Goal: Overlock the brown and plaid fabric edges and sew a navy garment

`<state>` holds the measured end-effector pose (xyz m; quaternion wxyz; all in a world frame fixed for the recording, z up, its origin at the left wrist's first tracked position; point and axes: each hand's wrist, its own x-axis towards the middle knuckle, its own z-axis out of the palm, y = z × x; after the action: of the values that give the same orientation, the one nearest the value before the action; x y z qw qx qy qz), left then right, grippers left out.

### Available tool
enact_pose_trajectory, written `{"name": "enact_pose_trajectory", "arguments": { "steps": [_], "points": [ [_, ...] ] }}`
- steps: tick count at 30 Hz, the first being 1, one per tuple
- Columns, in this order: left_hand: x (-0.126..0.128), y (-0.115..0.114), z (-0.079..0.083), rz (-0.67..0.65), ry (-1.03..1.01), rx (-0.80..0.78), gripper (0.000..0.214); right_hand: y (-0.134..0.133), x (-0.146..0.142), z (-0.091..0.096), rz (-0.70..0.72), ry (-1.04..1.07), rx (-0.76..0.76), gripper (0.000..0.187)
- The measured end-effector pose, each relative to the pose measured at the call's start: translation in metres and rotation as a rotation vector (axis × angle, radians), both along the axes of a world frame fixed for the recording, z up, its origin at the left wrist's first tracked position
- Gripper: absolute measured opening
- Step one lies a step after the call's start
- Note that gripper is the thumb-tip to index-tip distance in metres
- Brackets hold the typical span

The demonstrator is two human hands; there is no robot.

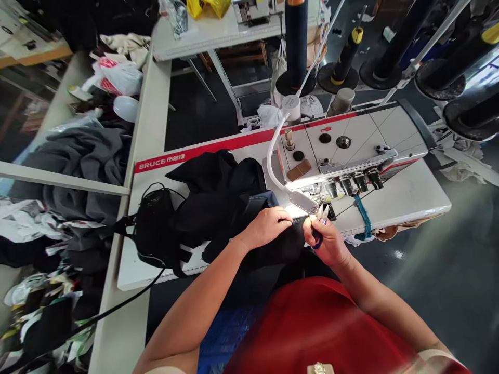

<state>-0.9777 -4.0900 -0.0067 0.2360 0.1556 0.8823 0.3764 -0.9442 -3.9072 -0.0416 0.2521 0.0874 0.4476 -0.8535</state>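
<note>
A black garment [218, 202] lies heaped on the white sewing table [409, 197], in front of a white and red sewing machine [351, 145]. My left hand [267, 226] is closed, pinching the garment's edge close to the needle area. My right hand [325, 241] is closed round small blue-handled thread snips [320, 221], whose blades point up at the fabric edge under the bright lamp [302, 201]. The two hands are a few centimetres apart.
A black bag [156, 228] with a cable rests on the table's left part. Dark thread cones [296, 41] stand behind the machine. Piles of grey and black cloth [81, 156] fill the bench on the left. A second table [210, 31] stands farther back.
</note>
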Motion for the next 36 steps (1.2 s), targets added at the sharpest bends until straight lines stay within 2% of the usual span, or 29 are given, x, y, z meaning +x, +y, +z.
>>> {"name": "enact_pose_trajectory", "arguments": {
  "steps": [4,9,14,19,25,31,36],
  "points": [
    [-0.002,-0.004,0.002,-0.004,0.087,-0.132,0.022,0.004,0.000,-0.009,-0.038,0.078,0.229,0.026],
    [-0.005,-0.011,-0.007,0.006,0.101,-0.119,0.025,0.019,-0.001,-0.017,-0.054,0.148,0.379,0.025],
    [-0.005,-0.013,-0.013,0.026,0.137,-0.167,0.026,0.025,0.000,-0.013,-0.049,0.150,0.403,0.026],
    [0.000,-0.003,-0.010,0.040,0.185,-0.199,0.031,0.025,-0.004,-0.007,-0.075,0.133,0.386,0.026],
    [0.005,0.009,-0.003,-0.066,0.107,-0.132,0.021,0.020,-0.010,0.001,-0.102,0.166,0.310,0.025],
    [0.005,0.005,-0.006,0.080,0.212,-0.260,0.022,0.022,-0.007,-0.006,-0.066,0.127,0.435,0.025],
    [0.003,-0.004,-0.015,0.080,0.214,-0.251,0.023,0.031,-0.012,-0.007,-0.071,0.198,0.533,0.024]
  ]
}}
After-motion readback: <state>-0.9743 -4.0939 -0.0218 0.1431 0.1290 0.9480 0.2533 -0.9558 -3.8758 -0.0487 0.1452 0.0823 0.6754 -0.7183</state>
